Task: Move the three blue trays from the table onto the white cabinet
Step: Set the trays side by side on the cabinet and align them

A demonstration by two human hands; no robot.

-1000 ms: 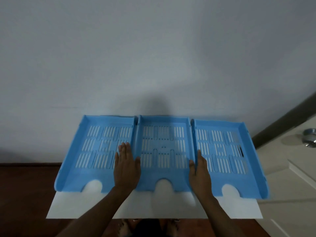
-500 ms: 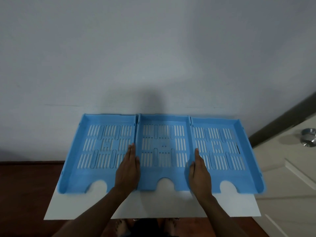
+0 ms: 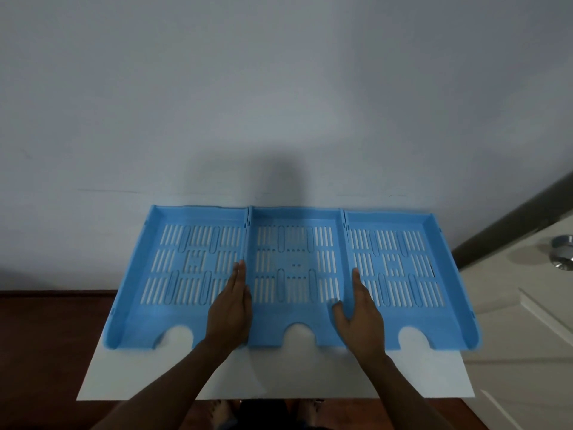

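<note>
Three slotted blue trays lie side by side on the white cabinet top (image 3: 279,378), their far ends against the wall: the left tray (image 3: 173,262), the middle tray (image 3: 294,243) and the right tray (image 3: 400,262). My left hand (image 3: 231,315) stands on edge along the wall between the left and middle trays. My right hand (image 3: 359,318) grips the wall between the middle and right trays, thumb inside the middle tray, fingers in the right one. Both hands flank the middle tray.
A grey wall (image 3: 279,103) rises right behind the trays. A cream door (image 3: 527,321) with a metal knob (image 3: 562,256) stands close on the right. Dark red-brown floor (image 3: 46,352) lies to the left, below the cabinet.
The trays have slid a little away from me toward the wall. My hands turned from lying flat to standing on edge, and my right thumb came into the middle tray.
</note>
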